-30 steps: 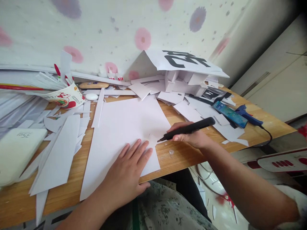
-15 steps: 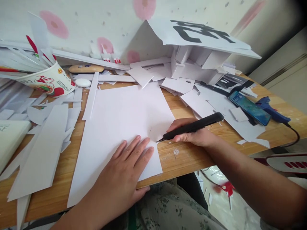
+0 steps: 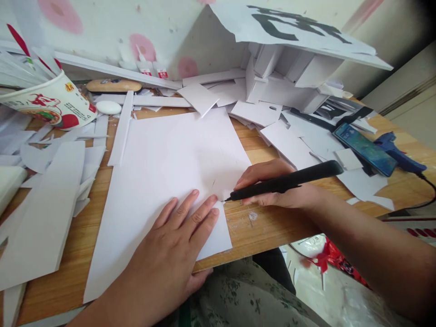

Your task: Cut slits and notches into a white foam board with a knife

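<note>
A large white foam board sheet [image 3: 163, 154] lies flat on the wooden table. My left hand [image 3: 180, 231] is spread flat on its lower right part, fingers pointing away from me, with the thumb at the table's front edge. My right hand [image 3: 269, 184] grips a black craft knife [image 3: 289, 181], its handle slanting up to the right. The knife's thin tip touches the sheet near its right edge, just beside my left fingertips. A short dark mark shows on the sheet above the tip.
White offcuts [image 3: 51, 195] pile up on the left, near a paper cup [image 3: 51, 102] of tools. A white model [image 3: 279, 86] under a lettered sheet stands at the back right. A phone [image 3: 366, 150] and a blue glue gun [image 3: 397, 147] lie on the right.
The view has shifted slightly, so the background sits differently. The knife's handle end now reaches further right. Its tip stays near the sheet's right edge, and my left hand stays flat.
</note>
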A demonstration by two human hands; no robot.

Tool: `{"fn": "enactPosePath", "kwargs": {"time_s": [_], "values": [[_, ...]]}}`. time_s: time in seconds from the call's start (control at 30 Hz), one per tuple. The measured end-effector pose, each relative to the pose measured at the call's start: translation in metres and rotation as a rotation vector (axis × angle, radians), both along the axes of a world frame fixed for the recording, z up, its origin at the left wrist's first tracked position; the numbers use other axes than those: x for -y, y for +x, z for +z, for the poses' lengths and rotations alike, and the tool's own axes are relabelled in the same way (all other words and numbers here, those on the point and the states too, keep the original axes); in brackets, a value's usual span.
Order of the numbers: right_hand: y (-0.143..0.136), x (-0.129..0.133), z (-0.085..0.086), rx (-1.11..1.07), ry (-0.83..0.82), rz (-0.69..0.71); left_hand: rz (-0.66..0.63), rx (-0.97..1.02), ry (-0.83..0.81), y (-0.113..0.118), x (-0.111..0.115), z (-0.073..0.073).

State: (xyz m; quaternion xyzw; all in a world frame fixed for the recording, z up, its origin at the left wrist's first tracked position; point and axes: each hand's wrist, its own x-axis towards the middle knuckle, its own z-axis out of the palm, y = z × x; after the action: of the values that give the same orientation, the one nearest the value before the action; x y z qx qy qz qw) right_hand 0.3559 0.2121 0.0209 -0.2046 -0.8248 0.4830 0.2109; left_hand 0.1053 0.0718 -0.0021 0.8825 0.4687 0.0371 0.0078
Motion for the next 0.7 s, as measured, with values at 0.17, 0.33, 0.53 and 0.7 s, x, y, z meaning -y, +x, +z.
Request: {"fn": "enactPosePath", "kwargs": {"time_s": [0.17, 0.33, 0.53, 0.7], "values": [[0.005, -0.004, -0.006, -0.016, 0.023, 0.026, 0.033, -0.003, -0.024, 0.001, 0.001, -0.001], [0.007, -0.006, -0.011, -0.065, 0.009, 0.059, 0.018, -0.018, -0.020, 0.001, 0.000, 0.000], [0.024, -0.010, -0.013, -0.027, -0.057, -0.030, 0.018, 0.002, -0.056, 0.001, -0.001, 0.002], [0.041, 0.008, -0.012, -0.047, -0.114, -0.325, 0.036, -0.010, -0.122, 0.000, 0.000, 0.006]]}}
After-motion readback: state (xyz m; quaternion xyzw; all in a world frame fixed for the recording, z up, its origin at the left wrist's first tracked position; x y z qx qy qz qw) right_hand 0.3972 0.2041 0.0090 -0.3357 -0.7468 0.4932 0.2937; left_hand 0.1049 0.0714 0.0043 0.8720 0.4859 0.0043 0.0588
